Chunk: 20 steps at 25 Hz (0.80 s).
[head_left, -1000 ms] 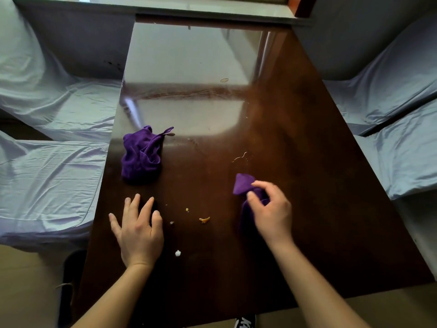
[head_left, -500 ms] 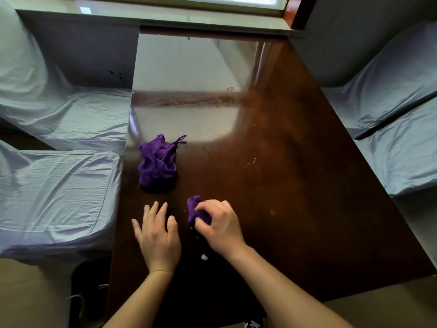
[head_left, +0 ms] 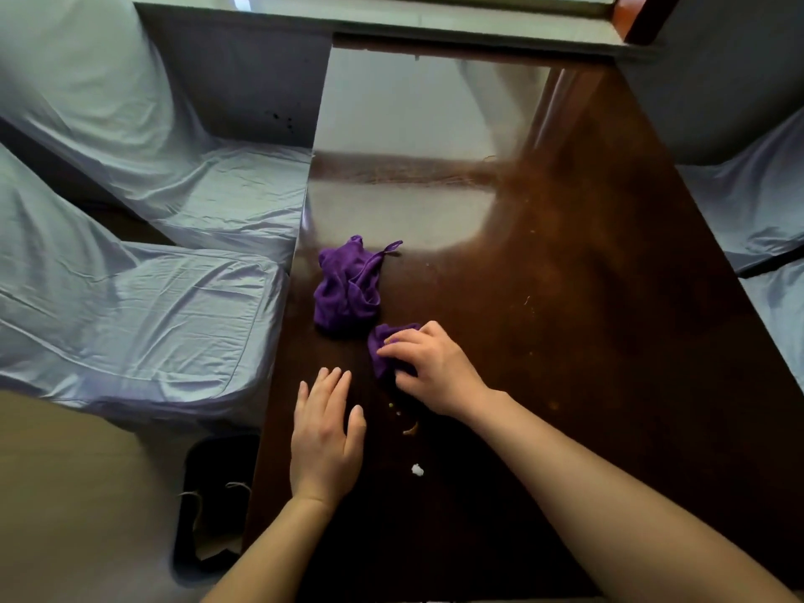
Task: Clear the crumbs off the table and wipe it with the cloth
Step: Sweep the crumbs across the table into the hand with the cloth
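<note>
My right hand [head_left: 433, 371] grips a small purple cloth [head_left: 382, 346] and presses it on the dark glossy table [head_left: 565, 341]. Just left of it, my left hand [head_left: 324, 433] lies flat on the table near the left edge, fingers together, holding nothing. Between the hands lie crumbs: a white bit [head_left: 417, 470], an orange sliver [head_left: 410, 428] and two tiny specks. Beyond the held cloth sits a second, bunched purple cloth [head_left: 348, 289]. A few faint crumbs [head_left: 527, 300] lie farther right.
Seats draped in pale blue covers [head_left: 130, 306] stand along the left, with more covered seats [head_left: 748, 202] on the right. A black bin [head_left: 213, 502] sits on the floor below the table's left edge. A window sill [head_left: 435, 19] runs along the far end.
My right hand has dragged the small cloth leftward across the table, from the middle to beside my left hand and close to the bunched cloth. My left hand has stayed flat.
</note>
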{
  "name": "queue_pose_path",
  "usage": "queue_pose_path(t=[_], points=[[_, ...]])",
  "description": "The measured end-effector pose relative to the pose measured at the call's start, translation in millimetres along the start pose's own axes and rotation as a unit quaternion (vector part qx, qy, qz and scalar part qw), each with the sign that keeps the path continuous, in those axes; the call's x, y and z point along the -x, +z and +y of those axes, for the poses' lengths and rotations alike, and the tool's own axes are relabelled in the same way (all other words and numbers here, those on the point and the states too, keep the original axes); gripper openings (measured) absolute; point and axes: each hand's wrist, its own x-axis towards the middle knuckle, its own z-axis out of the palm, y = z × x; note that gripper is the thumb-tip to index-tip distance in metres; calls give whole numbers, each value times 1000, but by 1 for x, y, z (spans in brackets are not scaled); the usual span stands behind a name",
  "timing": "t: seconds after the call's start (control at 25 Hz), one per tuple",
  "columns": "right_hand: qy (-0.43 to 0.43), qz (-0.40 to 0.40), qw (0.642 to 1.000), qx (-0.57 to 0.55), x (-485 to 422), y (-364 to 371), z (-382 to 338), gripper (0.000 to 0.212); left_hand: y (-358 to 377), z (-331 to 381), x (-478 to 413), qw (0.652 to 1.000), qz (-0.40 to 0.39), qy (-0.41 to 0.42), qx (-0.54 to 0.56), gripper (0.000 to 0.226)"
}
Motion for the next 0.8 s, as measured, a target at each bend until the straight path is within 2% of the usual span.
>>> queue_pose_path(t=[0.08, 0.16, 0.24, 0.36, 0.52, 0.64, 0.72, 0.8], points=[[-68, -47, 996, 24, 17, 1, -2, 33, 0, 1, 1, 1000, -1, 3, -6, 54], [-88, -78, 993, -11, 33, -7, -2, 30, -1, 2, 1, 1000, 0, -1, -11, 54], [-50, -44, 994, -83, 44, -21, 8, 28, -1, 5, 1, 1000, 5, -8, -8, 54], [74, 70, 985, -141, 61, -44, 40, 29, -2, 9, 1, 1000, 8, -16, -8, 55], [246, 93, 962, -67, 112, -46, 75, 29, 0, 13, 3, 999, 10, -24, -20, 56], [258, 121, 958, -29, 135, -12, 44, 31, 2, 12, 3, 999, 11, -24, -27, 57], [241, 136, 958, -80, 130, 12, 10, 30, 0, 11, 2, 999, 12, -26, -26, 57], [256, 154, 937, -182, 119, 22, -13, 27, 1, 13, 2, 999, 8, -22, -23, 57]])
